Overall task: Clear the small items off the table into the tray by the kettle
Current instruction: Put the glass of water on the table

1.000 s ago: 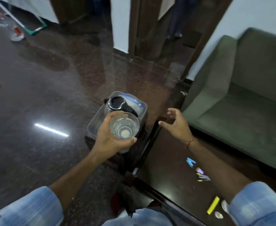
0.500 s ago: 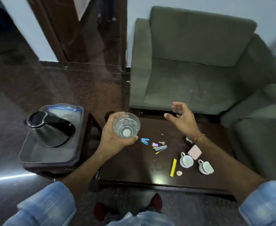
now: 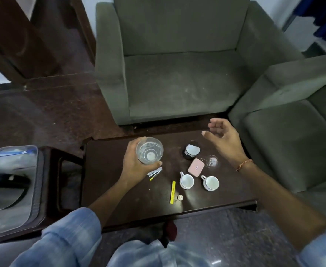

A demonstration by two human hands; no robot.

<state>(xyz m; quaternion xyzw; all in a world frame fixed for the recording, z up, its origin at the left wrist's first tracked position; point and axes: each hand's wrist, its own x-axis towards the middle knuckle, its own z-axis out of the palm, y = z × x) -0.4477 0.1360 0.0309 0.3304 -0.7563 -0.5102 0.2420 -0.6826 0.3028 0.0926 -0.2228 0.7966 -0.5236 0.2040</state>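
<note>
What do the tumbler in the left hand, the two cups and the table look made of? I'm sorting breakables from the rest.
Tumbler: clear glass by its look; its base shows through the wall, though clear plastic can't be ruled out. Two cups: likely glazed ceramic, white and glossy with handles. Table: dark wood or veneer, polished, showing soft reflections.

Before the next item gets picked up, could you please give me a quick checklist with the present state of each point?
1. Left hand grips the glass firmly: ok.
2. Glass upright: ok.
3. Right hand free, fingers relaxed above the table: ok.
4. Items within reach of it, black jar, pink case, two cups: ok.
5. Tray has room beside the kettle: cannot tell, blurred and cut off at the edge.
6. Table cleared: not ok, yellow stick and others remain.
</note>
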